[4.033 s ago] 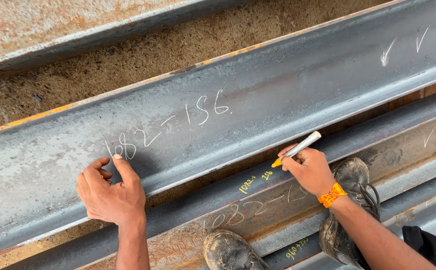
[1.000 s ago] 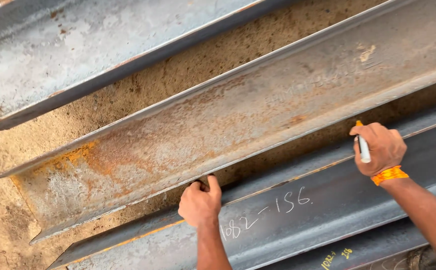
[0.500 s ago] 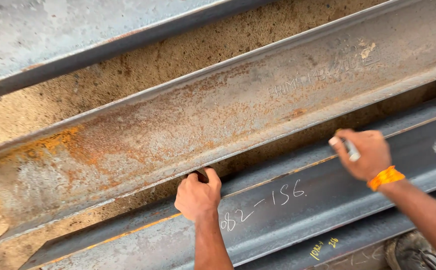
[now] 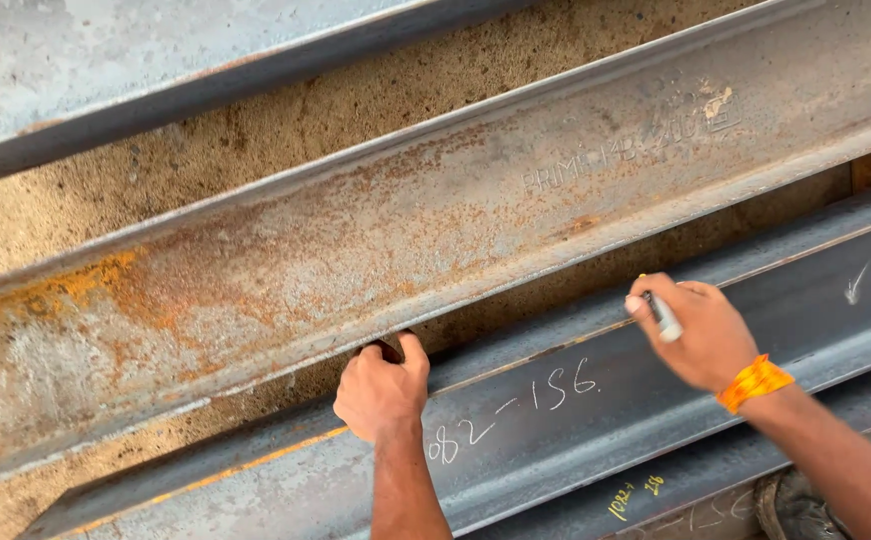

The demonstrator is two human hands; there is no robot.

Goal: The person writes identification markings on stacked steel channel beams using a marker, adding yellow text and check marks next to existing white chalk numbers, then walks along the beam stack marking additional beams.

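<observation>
My left hand (image 4: 384, 385) grips the upper edge of a dark grey steel beam (image 4: 576, 420) that has white chalk-like marks written on its web. My right hand (image 4: 701, 330), with an orange band at the wrist, is closed around a white marker (image 4: 664, 316) and hovers over the same beam, to the right of the writing. Just beyond both hands lies a rusty steel beam (image 4: 376, 240) with raised lettering near its right end.
A third grey beam (image 4: 156, 70) runs along the top left. Sandy ground (image 4: 286, 130) shows between the beams. Another beam with yellow marks (image 4: 646, 490) lies at the bottom, beside a worn shoe (image 4: 791, 505).
The view has shifted from the marked grey beam up toward the rusty beam. My left hand moved from the beam's web to its upper edge; my right hand drew the marker in.
</observation>
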